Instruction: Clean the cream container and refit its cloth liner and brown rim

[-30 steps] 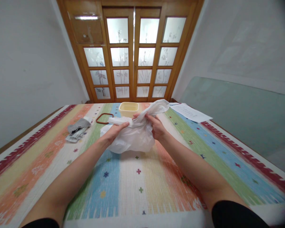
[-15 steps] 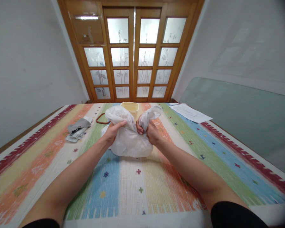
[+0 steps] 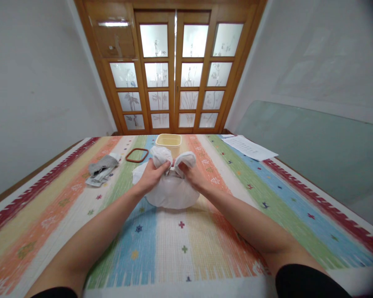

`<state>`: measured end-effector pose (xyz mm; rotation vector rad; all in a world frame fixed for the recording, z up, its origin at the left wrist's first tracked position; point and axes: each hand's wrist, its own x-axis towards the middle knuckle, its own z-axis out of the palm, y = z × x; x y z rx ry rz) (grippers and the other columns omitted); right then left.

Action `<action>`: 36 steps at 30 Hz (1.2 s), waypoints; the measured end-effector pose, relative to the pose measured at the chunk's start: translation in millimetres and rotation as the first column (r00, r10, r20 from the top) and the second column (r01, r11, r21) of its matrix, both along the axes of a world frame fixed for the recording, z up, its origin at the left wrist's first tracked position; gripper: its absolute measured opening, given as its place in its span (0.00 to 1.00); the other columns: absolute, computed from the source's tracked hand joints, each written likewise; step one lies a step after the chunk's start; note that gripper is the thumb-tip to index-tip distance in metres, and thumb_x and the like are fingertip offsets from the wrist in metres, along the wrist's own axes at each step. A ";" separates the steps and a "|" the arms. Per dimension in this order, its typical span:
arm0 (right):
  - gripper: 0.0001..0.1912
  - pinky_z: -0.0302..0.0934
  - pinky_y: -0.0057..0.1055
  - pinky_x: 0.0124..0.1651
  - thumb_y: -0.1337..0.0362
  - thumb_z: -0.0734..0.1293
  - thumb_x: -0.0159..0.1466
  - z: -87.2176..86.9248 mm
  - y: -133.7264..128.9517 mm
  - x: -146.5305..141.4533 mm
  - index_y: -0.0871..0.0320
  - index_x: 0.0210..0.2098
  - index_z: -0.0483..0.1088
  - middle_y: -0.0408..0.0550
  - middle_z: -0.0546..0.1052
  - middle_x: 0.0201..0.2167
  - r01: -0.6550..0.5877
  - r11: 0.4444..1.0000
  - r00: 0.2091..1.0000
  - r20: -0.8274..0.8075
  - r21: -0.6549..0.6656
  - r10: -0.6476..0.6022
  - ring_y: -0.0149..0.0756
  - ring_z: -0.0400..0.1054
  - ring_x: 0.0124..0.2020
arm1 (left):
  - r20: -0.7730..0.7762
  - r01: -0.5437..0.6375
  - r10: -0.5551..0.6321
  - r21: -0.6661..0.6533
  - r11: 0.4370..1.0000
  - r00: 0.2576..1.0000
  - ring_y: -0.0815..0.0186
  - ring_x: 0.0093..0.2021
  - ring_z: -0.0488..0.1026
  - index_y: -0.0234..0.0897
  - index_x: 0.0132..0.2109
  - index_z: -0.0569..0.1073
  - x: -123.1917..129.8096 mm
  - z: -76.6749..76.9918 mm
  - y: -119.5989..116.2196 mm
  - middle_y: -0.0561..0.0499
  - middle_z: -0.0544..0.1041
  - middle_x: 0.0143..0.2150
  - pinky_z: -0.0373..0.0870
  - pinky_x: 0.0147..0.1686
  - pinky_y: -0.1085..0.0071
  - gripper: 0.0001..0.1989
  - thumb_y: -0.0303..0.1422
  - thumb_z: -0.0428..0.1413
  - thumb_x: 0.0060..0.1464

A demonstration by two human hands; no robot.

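1. Left hand point(image 3: 150, 177) and right hand point(image 3: 194, 176) are each clasping a gathered end of a white plastic bag point(image 3: 173, 194); the grip is closing firmly around the material on both sides, with the two hands sitting near each other.
2. A striped cloth point(image 3: 170, 244) is covering the tabletop point(image 3: 223, 285), its bands of blue, white, yellow, orange and green running from the near edge to the far edge, with dark red borders following the left and right edges.
3. Close to the far edge, a pale yellow container point(image 3: 169, 140) is standing open just behind the bag; a brown rounded frame point(image 3: 135, 161) is lying flat to its left.
4. Crumpled grey packaging point(image 3: 102, 169) is lying towards the left edge, while printed paper point(image 3: 251, 148) is resting by the far right corner.
5. Beyond the far edge, wooden doors point(image 3: 178, 74) with frosted, plant-patterned panes are letting in light between plain pale walls; a greenish panel point(image 3: 298, 140) is standing along the right edge.
6. Midway between the left and right edges, nearer the far edge, the bag is looking thin, crinkled and slightly see-through. Its lower part is bulging below the hands, two puffed ends are poking up above them, and a loose flap is spreading to the left.
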<state>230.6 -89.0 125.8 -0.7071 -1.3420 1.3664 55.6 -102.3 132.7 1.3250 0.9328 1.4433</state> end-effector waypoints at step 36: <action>0.07 0.61 0.33 0.41 0.60 0.69 0.63 21.1 -10.8 9.1 0.56 0.36 0.73 0.47 0.75 0.35 0.138 0.771 0.864 0.305 0.622 -0.401 0.38 0.68 0.37 | -0.689 0.059 0.072 0.165 0.985 0.721 0.55 0.46 0.76 0.37 0.53 0.72 -4.4 -15.0 9.0 0.47 0.79 0.42 0.69 0.49 0.61 0.16 0.33 0.54 0.59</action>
